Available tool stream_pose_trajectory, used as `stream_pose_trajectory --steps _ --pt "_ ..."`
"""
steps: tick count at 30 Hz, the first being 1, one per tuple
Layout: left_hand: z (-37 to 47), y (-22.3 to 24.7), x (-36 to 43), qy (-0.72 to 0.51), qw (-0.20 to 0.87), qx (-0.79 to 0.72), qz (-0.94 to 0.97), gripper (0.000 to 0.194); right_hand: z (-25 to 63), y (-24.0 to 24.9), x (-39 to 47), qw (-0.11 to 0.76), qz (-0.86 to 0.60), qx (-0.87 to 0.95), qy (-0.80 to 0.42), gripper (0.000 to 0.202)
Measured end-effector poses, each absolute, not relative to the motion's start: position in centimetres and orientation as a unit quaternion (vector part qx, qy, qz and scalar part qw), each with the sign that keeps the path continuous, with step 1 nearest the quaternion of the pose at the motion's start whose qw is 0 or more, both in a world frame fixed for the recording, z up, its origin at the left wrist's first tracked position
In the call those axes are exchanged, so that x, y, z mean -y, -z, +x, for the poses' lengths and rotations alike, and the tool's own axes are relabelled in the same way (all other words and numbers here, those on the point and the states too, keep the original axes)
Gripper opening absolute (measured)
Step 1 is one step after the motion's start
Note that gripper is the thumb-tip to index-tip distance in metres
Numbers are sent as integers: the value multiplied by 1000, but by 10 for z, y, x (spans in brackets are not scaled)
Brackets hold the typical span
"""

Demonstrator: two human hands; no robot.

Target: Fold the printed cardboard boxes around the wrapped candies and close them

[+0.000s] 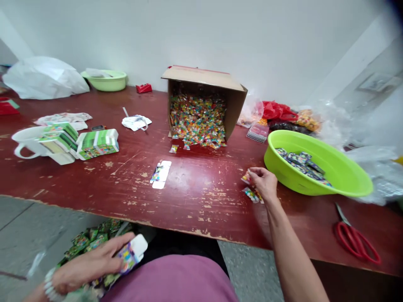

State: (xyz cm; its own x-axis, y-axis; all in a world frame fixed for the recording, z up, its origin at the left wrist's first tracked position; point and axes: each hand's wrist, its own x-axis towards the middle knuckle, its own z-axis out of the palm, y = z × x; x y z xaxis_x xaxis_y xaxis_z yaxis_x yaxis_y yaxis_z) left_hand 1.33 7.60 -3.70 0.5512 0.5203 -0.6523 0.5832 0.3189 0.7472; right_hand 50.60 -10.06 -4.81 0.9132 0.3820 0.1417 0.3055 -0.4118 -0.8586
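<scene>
Worn red table (195,197) bears tipped box (204,96); green basin (343,184); red scissors (355,239).

place: small packing workshop | signs: worn red table (195,184), tipped candy carton (204,105) (spilling), folded boxes (97,143)

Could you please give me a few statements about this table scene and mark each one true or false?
1. The brown cardboard box lies tipped on its side, with small colourful packets spilling onto the worn red table. True.
2. The right hand rests inside the lime green plastic basin. False: it is on the table beside the basin, at a few small colourful packets.
3. The left hand holds a small printed carton with an open white flap. True.
4. The red-handled scissors lie inside the cardboard box. False: they lie on the table, near its front edge, right of the right hand.
5. The green basin is empty. False: it holds small dark printed boxes.
</scene>
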Motion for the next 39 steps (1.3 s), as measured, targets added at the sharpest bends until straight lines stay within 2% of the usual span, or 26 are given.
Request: stream_pose_trajectory --steps 2,5,7,11,16,21,28,31,33,39 --pt "32 28 -68 4 690 -471 550 54 478 39 90 546 -807 222 -42 39" --pt "71 14 -49 -50 741 -377 553 36 410 22 68 606 -746 261 -88 40" --pt "95 10 -36 -79 754 -343 555 32 359 11 57 678 -658 287 -157 33" --pt "118 8 -23 -86 773 -289 558 29 285 3 48 713 -591 310 -214 18" --pt "119 6 -16 -122 784 -232 563 41 259 16 53 676 -606 384 -167 3" --pt "120 7 -12 -146 791 -238 545 44 258 19 64 600 -632 472 -134 11" --pt "117 8 -16 -162 785 -263 537 34 258 5 70 501 -627 591 -75 13" --pt "116 6 -18 -178 780 -270 536 33 257 3 69 464 -624 627 -44 30" --pt "116 5 -19 -175 780 -270 537 32 260 2 68 452 -616 645 -43 34" --pt "114 3 -22 -136 775 -262 558 29 273 -2 62 457 -562 688 -40 10"
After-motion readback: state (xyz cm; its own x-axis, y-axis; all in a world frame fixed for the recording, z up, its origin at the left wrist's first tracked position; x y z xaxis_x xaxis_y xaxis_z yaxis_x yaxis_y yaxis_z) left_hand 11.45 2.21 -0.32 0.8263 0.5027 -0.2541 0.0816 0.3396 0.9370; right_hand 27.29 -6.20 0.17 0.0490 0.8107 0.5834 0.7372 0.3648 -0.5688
